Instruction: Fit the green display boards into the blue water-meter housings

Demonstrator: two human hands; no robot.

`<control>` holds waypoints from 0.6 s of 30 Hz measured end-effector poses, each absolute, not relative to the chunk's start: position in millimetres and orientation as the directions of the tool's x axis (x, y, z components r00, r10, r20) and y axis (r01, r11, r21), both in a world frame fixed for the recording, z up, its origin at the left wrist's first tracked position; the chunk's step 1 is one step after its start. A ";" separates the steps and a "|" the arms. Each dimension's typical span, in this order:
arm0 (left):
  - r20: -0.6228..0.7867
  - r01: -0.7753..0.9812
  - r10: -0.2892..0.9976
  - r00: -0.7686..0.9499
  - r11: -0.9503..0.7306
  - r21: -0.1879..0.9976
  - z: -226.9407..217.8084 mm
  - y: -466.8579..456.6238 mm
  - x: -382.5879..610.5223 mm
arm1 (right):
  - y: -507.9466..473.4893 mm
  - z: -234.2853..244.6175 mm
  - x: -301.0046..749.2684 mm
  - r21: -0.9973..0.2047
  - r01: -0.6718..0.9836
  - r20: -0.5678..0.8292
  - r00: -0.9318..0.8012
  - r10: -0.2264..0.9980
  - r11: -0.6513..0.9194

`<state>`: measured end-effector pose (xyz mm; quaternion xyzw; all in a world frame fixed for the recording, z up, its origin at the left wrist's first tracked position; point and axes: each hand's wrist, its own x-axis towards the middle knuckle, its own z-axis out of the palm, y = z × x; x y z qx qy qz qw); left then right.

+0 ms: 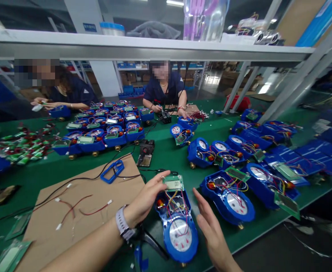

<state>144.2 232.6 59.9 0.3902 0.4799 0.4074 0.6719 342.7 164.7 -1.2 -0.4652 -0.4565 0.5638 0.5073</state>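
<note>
A blue water meter [180, 238] with a round white dial lies before me, its upper housing exposed and thin coloured wires running out of it. Those wires lead to a green display board [175, 183], whose small screen shows digits. My left hand [146, 196], wearing a watch [123, 223], has its fingertips closed at the board's left edge. To the right of the meter, my right hand [211, 226] is open and holds nothing, its fingers stretched upward. Close to it lies a second wired blue meter [231, 200].
Blue meters [109, 132] stand in rows at back left; more line the right side. Cardboard [89, 204] carries loose wires and a blue frame [112, 172]. A black device [146, 151] lies behind my meter. Two co-workers sit opposite. A shelf [154, 51] spans overhead.
</note>
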 end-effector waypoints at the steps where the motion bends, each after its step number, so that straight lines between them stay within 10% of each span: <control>1: -0.299 -0.175 0.924 0.240 0.344 0.923 64.9 234.2 145.6 | 170.8 4.2 342.8 -0.987 -0.148 -0.065 -0.039 0.997 -0.070; 11: -0.227 -0.161 0.812 0.538 0.363 0.918 76.4 254.6 148.1 | 199.6 35.6 337.6 -0.971 -0.209 -0.093 -0.104 0.990 -0.113; 18: -0.275 0.220 0.627 0.728 0.166 0.961 97.2 290.4 171.5 | 199.1 45.2 354.5 -0.993 -0.100 -0.056 -0.126 0.991 -0.068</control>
